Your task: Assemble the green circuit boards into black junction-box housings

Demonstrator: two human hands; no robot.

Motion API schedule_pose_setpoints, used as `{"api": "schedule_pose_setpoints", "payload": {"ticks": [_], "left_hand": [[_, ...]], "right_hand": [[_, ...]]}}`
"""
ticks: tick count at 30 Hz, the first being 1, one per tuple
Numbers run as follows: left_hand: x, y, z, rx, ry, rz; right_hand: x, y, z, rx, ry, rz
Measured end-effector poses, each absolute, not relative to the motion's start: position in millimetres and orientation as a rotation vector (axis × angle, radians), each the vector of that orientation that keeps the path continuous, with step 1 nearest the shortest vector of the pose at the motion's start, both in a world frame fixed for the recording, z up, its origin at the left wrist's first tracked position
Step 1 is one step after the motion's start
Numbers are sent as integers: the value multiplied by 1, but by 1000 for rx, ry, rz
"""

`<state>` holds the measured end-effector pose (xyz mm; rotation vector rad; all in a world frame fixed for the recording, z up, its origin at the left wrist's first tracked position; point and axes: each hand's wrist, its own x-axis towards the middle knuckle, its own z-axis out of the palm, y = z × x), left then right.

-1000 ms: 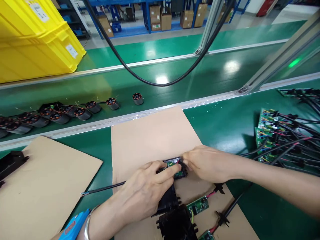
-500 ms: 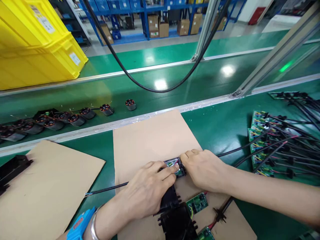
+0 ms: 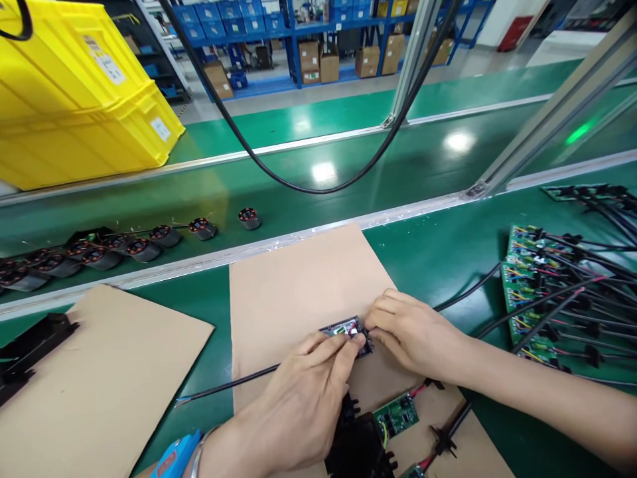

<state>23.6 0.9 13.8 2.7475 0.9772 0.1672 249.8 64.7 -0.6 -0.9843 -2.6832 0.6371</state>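
A small black housing (image 3: 367, 348) with a circuit board inside lies on a cardboard sheet (image 3: 308, 279). My left hand (image 3: 303, 392) rests over its left part, fingertips pressing on the board. At the housing's right end, my right hand (image 3: 418, 332) has its fingers bent together on the edge, where a black cable (image 3: 470, 289) comes in from the right. Another black cable (image 3: 229, 384) with bare coloured wire ends runs out left from under my left hand. Just below are more black housings (image 3: 355, 445) and a green circuit board (image 3: 398, 415) with wires.
Many green boards with black cables (image 3: 532, 285) lie at the right. Another cardboard sheet (image 3: 114, 372) with a black part (image 3: 37, 345) is at the left. Motor-like coils (image 3: 142, 249) line the strip behind, near yellow crates (image 3: 89, 99). A cable (image 3: 318, 190) hangs in front.
My left fingers have shifted slightly right along the board, with the hand more upright. My right fingers have opened a little at the housing's end. The view has tilted slightly.
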Motion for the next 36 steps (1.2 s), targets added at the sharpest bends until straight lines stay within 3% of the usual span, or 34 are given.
{"api": "schedule_pose_setpoints", "payload": {"ticks": [10, 20, 27, 32, 36], "left_hand": [[4, 9, 37, 2436, 1130, 228], [-62, 4, 23, 2289, 1538, 108], [-64, 140, 47, 2450, 2024, 231], [-52, 214, 37, 2428, 2095, 307], [-42, 162, 21, 2423, 1909, 351]], "right_hand": [[263, 75, 2, -956, -2666, 726], [298, 104, 0, -985, -2756, 332], [266, 244, 38, -1130, -2653, -10], [240, 288, 48, -1287, -2639, 81], [242, 204, 48, -1131, -2813, 393]]}}
